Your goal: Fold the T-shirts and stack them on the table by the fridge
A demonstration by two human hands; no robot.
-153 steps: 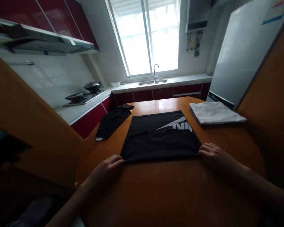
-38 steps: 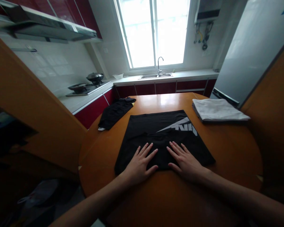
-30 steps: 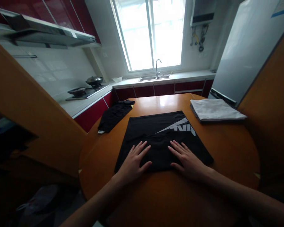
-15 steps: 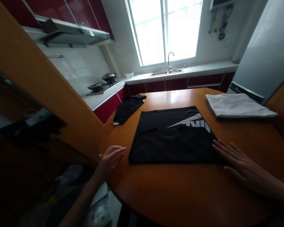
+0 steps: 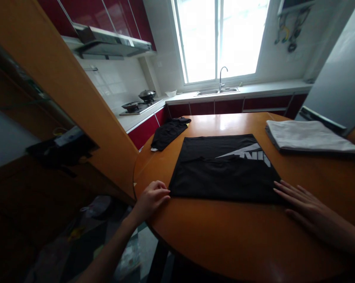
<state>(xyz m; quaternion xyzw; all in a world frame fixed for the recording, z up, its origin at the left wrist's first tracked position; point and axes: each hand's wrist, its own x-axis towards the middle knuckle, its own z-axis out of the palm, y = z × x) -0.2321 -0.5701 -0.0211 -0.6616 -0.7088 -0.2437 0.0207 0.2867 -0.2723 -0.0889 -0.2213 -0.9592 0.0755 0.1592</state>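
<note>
A black T-shirt [image 5: 219,182] with a white printed logo lies folded in front of me on the wooden table [image 5: 224,236]. Its near part is folded over, and the print shows along the far right side. My left hand [image 5: 153,199] is at the near left corner of the shirt, thumb and fingers pinched together on the edge. My right hand [image 5: 309,210] lies flat with fingers stretched out, its fingertips touching the shirt's right edge near the near right corner.
A folded dark garment [image 5: 170,133] lies at the table's far left. A stack of folded cloth [image 5: 310,135], white on top, sits at the right. Beyond are a counter with a sink [image 5: 219,91], a stove with pans [image 5: 147,95], and a fridge [image 5: 337,74].
My left hand has moved in to the shirt's near left corner and its fingers have closed there. My right hand stays at the right edge. The view has shifted slightly left.
</note>
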